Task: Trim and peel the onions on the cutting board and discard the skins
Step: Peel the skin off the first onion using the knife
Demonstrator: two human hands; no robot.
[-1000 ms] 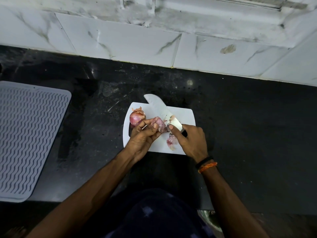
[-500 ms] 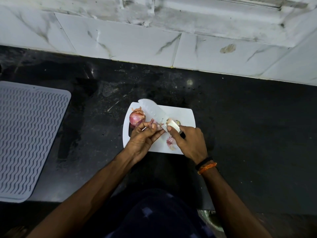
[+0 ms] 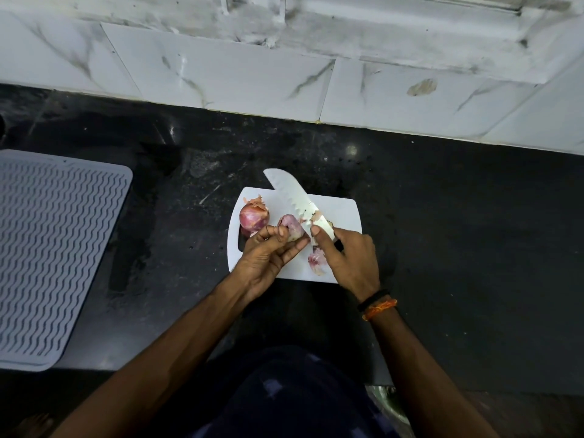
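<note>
Your left hand [image 3: 268, 251] grips a partly peeled onion [image 3: 292, 227] over the middle of the white board [image 3: 341, 216], fingers curled under it and thumb on top. Your right hand [image 3: 347, 257] is closed around the handle of the knife [image 3: 294, 197], forefinger laid along the blade; the blade meets the right side of the held onion and slants up and left, its tip reaching past the far edge of the board. A shred of skin clings to the blade near your fingertip. A second onion [image 3: 253, 218], unpeeled and with a dry tuft on top, rests on the left part of the board, just beside your left fingers. A pale pink scrap of skin [image 3: 317, 260] lies on the near part of the board, between your hands. The board sits on a black desk [image 3: 458, 232]. A grey ribbed mat [image 3: 53, 254] lies well apart at the left. Black and orange bands [image 3: 377, 305] circle your right wrist.
</note>
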